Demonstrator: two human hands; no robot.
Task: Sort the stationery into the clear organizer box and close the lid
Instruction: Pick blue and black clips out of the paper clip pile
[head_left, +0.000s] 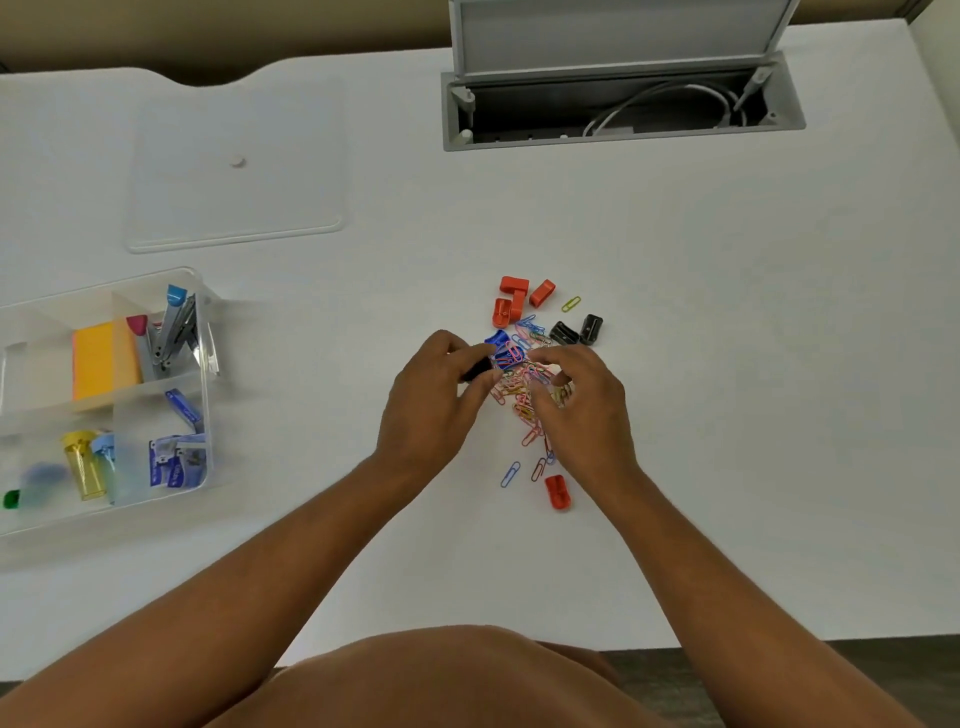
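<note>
Both hands work one pile: left hand (441, 384) pinches a black sharpener (475, 370), right hand (576, 400) curls into paper clips (519, 387); organizer box (205, 332) lies far left, nearer the left hand.

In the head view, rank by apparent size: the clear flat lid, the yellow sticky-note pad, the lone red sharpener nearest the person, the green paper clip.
1. Clear flat lid, lying on the white table
2. Yellow sticky-note pad, in the clear organizer box
3. Lone red sharpener
4. Green paper clip

The gaps are clear, with no close calls.
</note>
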